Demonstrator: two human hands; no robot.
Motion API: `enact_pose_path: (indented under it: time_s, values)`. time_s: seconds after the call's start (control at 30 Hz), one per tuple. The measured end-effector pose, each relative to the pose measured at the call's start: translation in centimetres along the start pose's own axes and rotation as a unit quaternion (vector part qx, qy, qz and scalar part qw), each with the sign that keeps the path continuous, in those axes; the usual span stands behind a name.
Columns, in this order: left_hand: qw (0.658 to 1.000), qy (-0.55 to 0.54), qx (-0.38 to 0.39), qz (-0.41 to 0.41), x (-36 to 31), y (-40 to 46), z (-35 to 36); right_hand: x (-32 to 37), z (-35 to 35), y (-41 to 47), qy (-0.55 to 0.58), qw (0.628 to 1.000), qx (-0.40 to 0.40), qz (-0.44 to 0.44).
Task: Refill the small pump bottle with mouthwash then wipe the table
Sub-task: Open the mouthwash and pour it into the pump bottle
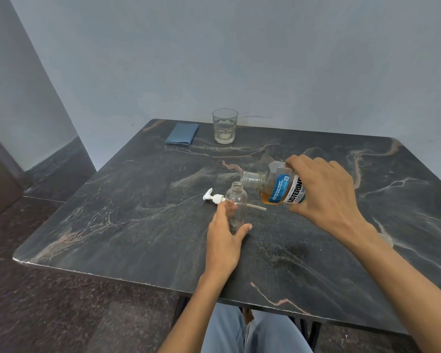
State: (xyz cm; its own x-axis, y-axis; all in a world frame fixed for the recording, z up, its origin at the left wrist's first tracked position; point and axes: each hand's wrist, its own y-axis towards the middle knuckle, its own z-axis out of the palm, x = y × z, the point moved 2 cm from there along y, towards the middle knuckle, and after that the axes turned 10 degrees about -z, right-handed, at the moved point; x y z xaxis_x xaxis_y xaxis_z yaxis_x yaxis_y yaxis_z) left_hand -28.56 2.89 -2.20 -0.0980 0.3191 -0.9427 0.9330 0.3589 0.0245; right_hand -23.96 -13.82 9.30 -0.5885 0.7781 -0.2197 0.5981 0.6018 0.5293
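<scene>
Steadying the small pump bottle [236,205] near the table's [138,238] centre, the left hand [224,235] curls round its base, keeping the open neck upright. At its two o'clock, the right hand [326,192] clamps the tipped mouthwash bottle [278,187], mouth just above that neck to pour. Behind lies the pump head [214,198]; cloth [182,134] and glass [224,126] wait at twelve o'clock.
</scene>
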Motion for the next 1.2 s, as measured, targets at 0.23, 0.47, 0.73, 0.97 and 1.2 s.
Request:
enact_pose_path:
  time_s: [0.23, 0.47, 0.73, 0.97, 1.2]
  values:
    - [1.000, -0.005, 0.002, -0.002, -0.03, -0.03, 0.02, -0.07, -0.09, 0.04, -0.001, 1.000, 0.001, -0.004]
    - [1.000, -0.005, 0.005, -0.003, 0.00, -0.07, 0.03, -0.16, -0.19, 0.26, 0.001, 1.000, 0.005, -0.011]
    - [1.000, -0.004, -0.005, 0.005, 0.10, -0.08, 0.00, -0.08, -0.38, 0.31, 0.000, 1.000, -0.004, -0.016]
    - [1.000, 0.005, -0.012, 0.005, 0.12, -0.02, -0.02, -0.17, -0.58, 0.51, -0.010, 1.000, -0.003, -0.025]
    - [1.000, 0.012, -0.016, 0.007, 0.13, -0.11, -0.08, -0.18, -0.70, 0.65, -0.011, 1.000, 0.003, -0.029]
